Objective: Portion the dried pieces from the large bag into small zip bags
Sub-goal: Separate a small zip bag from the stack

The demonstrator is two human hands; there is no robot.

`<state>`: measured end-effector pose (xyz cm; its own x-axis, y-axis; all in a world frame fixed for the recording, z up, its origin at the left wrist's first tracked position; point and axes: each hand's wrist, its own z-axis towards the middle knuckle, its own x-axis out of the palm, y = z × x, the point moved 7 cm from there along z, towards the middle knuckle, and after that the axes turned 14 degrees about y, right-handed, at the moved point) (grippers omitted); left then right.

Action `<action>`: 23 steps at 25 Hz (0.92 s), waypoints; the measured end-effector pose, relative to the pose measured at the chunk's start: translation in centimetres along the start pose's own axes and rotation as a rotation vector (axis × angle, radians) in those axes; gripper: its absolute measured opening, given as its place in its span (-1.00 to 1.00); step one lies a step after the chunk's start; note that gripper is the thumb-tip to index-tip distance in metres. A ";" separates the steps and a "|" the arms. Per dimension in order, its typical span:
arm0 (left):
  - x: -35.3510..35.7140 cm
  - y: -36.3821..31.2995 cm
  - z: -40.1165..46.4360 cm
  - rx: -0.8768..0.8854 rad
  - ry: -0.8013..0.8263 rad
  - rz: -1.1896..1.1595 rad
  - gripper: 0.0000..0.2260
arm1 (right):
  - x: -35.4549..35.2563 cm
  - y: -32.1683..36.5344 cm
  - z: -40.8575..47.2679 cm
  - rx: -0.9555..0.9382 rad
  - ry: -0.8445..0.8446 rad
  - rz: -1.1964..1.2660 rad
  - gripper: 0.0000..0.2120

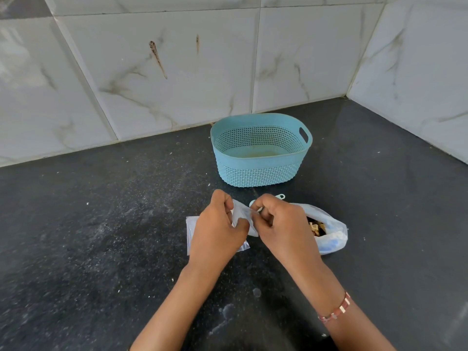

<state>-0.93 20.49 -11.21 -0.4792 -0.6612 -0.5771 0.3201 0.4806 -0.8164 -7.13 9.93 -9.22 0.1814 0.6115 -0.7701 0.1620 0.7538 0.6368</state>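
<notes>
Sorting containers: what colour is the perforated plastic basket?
Light blue perforated plastic basket, seen in the head view.

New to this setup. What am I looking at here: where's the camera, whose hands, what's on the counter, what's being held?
There is no robot here. A person works with bare hands, and the single picture comes from a wide-angle camera worn on their head, looking forward and down.

The left hand and right hand meet in the middle, and both pinch a small clear zip bag, seemingly at its mouth. Under the left hand lies a flat stack of more small zip bags.

Just right of the right hand, the large plastic bag lies open on the dark counter, with the dried pieces visible inside. Behind the hands stands a light blue perforated basket; it looks empty. A small pale clip-like object lies between the basket and the hands. A tiled wall runs behind.
</notes>
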 end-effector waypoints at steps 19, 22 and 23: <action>1.8 0.9 0.5 0.272 0.334 0.054 -0.21 | -1.6 -1.1 0.8 0.092 0.020 0.229 -0.89; 1.5 0.9 0.6 0.304 0.242 0.048 -0.37 | -1.2 -0.7 0.9 0.089 0.064 0.229 -0.90; 1.3 0.8 0.6 0.316 0.213 0.042 -0.43 | -1.2 -0.5 0.9 0.079 0.083 0.255 -0.90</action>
<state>-0.78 19.66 -12.60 -0.6091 -0.4943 -0.6203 0.5632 0.2810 -0.7770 -6.54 8.65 -8.57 0.1465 0.7994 -0.5827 0.1968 0.5537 0.8091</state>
